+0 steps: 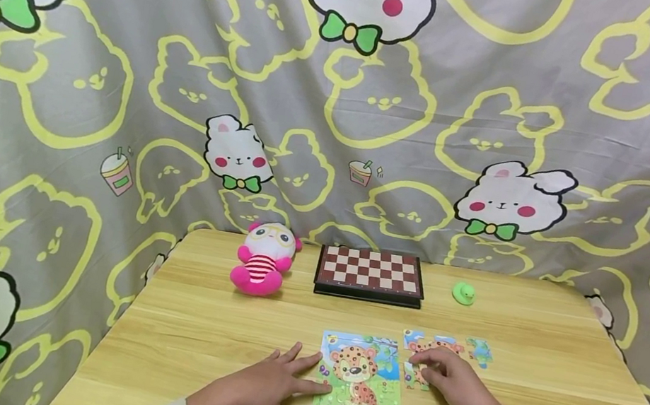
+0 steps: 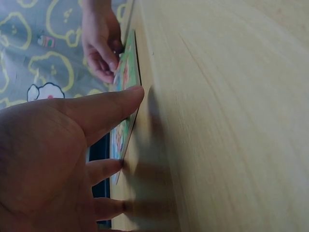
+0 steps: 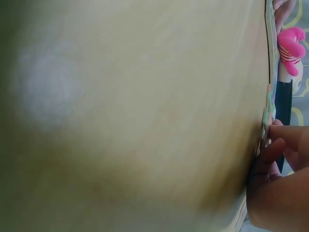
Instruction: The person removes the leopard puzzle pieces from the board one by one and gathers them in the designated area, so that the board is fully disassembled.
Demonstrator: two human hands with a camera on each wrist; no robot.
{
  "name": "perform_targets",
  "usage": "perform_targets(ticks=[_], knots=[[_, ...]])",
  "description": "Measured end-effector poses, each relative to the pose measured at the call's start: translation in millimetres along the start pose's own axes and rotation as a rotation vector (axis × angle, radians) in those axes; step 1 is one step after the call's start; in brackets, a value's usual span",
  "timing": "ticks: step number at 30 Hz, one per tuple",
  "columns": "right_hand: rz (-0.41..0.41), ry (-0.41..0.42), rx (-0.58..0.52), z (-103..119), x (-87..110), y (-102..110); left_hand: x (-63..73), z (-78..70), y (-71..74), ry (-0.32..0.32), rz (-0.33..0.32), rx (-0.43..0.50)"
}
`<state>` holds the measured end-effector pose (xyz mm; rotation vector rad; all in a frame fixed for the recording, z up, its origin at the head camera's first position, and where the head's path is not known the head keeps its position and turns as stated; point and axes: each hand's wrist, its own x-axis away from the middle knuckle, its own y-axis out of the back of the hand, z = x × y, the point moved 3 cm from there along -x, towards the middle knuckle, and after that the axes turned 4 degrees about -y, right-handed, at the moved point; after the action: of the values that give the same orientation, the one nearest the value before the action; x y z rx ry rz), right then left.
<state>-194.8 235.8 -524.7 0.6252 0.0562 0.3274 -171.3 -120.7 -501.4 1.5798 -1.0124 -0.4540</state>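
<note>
The puzzle (image 1: 360,384) lies on the table (image 1: 194,331), six o'clock of the chessboard (image 1: 371,270). The left hand (image 1: 273,387), spread wide, touches the puzzle's nine-o'clock edge; the right hand (image 1: 455,380) bends over pieces (image 1: 478,351) at two o'clock, whether gripping, unclear.

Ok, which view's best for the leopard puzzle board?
Head: the puzzle board faces the camera, its leopard picture readable, the left hand covering only bits of one edge. Left wrist shows it nearly edge-on, partly behind that hand's thumb; right wrist, only a thin strip at upper right.
</note>
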Motion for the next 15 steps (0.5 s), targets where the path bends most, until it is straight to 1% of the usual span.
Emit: perform_targets(ticks=[8,15], knots=[[0.000,0.017,0.008,0.9,0.9,1.0,0.6,-1.5,0.7,0.016,-0.019,-0.008],[0.007,0.004,-0.004,-0.1,0.7,1.3,-0.8,-2.2,1.2,0.026,-0.038,0.004]])
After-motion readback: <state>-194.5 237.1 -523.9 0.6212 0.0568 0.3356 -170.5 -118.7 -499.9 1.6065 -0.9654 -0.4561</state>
